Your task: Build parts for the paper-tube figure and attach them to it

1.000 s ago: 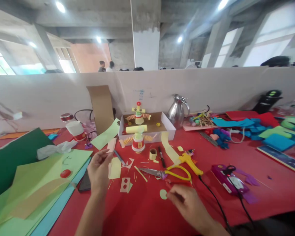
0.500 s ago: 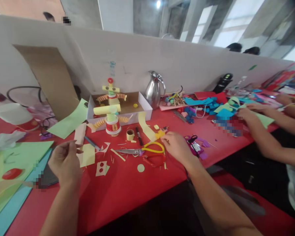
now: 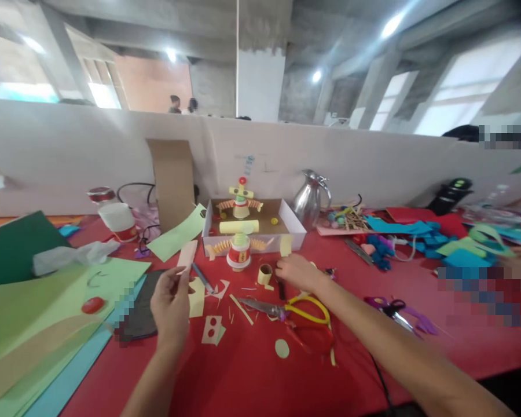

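Observation:
My left hand (image 3: 171, 307) is raised over the red table (image 3: 243, 376), its fingers pinched on a pale pink paper strip (image 3: 186, 255). My right hand (image 3: 297, 272) reaches forward and rests, fingers curled, on a yellow paper strip (image 3: 285, 245), next to a small paper ring (image 3: 264, 272) and a black marker (image 3: 281, 288). Whether it grips the strip is hidden. A paper-cup figure (image 3: 239, 253) stands just beyond, in front of a white box (image 3: 296, 231). Yellow-handled scissors (image 3: 304, 310) lie below my right wrist.
Green and blue paper sheets (image 3: 47, 313) cover the left. A green paper disc (image 3: 282, 348) and scraps lie near the front edge. A steel jug (image 3: 310, 197), foam pieces (image 3: 408, 229) and purple scissors (image 3: 395, 307) sit to the right. A white partition (image 3: 373, 162) backs the table.
My right hand has moved from the scissors and glue gun forward and left to the yellow strip. My left hand stays raised with the pink strip. The view has swung back to the left.

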Available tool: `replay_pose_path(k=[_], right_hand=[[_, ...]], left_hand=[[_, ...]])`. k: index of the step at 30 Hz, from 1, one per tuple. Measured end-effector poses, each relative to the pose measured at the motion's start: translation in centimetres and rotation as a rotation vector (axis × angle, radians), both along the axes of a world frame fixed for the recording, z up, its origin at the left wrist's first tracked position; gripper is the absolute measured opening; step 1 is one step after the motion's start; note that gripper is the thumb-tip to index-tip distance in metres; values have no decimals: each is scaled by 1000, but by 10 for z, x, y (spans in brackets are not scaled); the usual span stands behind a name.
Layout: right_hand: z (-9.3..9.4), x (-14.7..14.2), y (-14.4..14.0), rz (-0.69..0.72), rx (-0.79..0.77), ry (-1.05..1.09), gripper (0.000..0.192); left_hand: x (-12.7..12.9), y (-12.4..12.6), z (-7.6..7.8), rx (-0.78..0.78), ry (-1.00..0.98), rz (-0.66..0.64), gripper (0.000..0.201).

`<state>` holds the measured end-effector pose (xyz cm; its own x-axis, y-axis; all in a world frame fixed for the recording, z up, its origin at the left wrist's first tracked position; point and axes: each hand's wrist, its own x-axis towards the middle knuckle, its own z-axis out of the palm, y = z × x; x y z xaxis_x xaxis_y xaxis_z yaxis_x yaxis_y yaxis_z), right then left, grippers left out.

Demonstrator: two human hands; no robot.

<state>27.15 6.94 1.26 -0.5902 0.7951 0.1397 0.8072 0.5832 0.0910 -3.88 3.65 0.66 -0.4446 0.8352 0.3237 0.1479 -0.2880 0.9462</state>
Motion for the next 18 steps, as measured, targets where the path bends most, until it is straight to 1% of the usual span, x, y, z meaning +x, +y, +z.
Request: replay_pose_path(k=[4,6,7,8,10,11,13,14,15,16,17,18], right_hand=[[-4,1,8,132,10,-50,22],[1,0,11,159,22,-79,19],[5,1,12,163,36,-89,18],[11,3,12,156,58,-92,18],[25,9,6,119,122,-81,17],[32,13,1,91,157,-74,17],[45,17,-14,10,267,-7,15],[50,17,-22,-39,350,83,13],[54,14,-31,-88,464,256,10],[56,8,-38,-114,565,476,7],[59,0,-45,-114,625,717,6],[61,-9,-50,-98,631,948,6]], left_hand=[[0,-3,-2,17,65,13,28],[-2,-2,1,40,110,21,33],[-4,0,6,55,149,24,35],[-5,2,13,72,207,25,37],[-7,9,33,110,367,11,40],[-7,13,45,134,459,-15,42],[-5,25,69,194,593,-112,48],[-2,31,80,203,655,-190,51],[2,38,89,209,707,-245,54],[6,44,96,212,758,-279,56],[12,50,101,212,807,-297,58],[17,56,104,211,852,-300,58]])
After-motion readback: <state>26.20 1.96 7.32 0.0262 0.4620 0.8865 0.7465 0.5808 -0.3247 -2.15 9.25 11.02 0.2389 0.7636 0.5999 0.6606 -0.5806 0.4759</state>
